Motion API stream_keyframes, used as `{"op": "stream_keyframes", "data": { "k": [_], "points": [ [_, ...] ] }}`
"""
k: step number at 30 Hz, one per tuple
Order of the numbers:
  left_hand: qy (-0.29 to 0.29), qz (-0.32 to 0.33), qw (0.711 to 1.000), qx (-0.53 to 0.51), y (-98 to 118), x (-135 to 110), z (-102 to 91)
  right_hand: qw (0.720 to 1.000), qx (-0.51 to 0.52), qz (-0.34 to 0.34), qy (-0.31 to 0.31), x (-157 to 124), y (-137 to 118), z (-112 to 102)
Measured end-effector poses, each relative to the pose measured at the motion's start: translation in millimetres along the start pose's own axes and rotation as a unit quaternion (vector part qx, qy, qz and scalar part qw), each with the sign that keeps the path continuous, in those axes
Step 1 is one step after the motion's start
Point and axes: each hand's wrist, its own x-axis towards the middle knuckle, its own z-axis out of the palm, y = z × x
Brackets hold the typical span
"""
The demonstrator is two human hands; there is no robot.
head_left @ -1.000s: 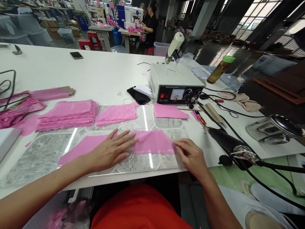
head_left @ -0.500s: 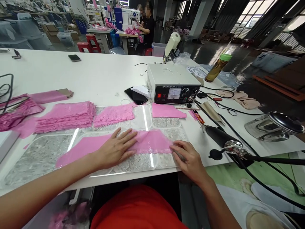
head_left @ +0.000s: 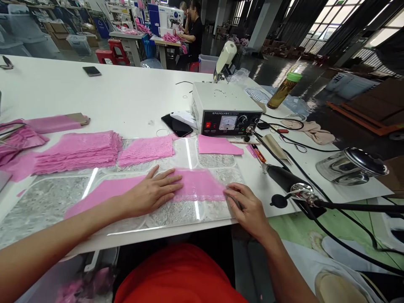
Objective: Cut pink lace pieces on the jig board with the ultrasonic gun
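Note:
A long piece of sheer pink fabric point(head_left: 200, 184) with a lacy lower edge lies spread on a clear plastic sheet point(head_left: 59, 198) over a grey patterned surface. Flat on the fabric's middle rests my left hand point(head_left: 158, 190), open with its fingers stretched out. At the fabric's right end my right hand point(head_left: 244, 205) is closed, fingertips touching the corner. A bit of something dark grey shows between its thumb and fingers, too hidden to name. Behind the fabric are a thick stack of pink lace pieces point(head_left: 77, 153), a smaller lace stack point(head_left: 147, 150) and a plain pink piece point(head_left: 219, 145).
A control box point(head_left: 227, 109) with a dial stands at the back. To the right lie a black corded handpiece point(head_left: 284, 179), an orange cutter point(head_left: 259, 153) and a steel pot point(head_left: 350, 168). A green-capped bottle point(head_left: 284, 90) is farther back. A co-worker point(head_left: 192, 35) sits beyond the table.
The whole view has shifted slightly, with things appearing a little farther left and higher. Both hands keep nearly the same places on the fabric.

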Motion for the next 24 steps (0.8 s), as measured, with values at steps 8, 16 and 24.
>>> {"op": "stream_keyframes", "data": {
  "k": [8, 16, 24],
  "points": [
    [0.022, 0.011, 1.0, 0.01, -11, -11, 3.0, 1.0, -0.021, -0.013, 0.001, 7, 7, 3],
    [0.034, 0.026, 0.999, -0.003, -14, -19, 4.8, 0.999, -0.02, -0.03, 0.003, 7, 6, 5],
    [0.039, 0.047, 0.998, -0.007, -20, -22, 5.2, 0.999, -0.03, -0.032, -0.007, 8, 4, 5]
  ]
}}
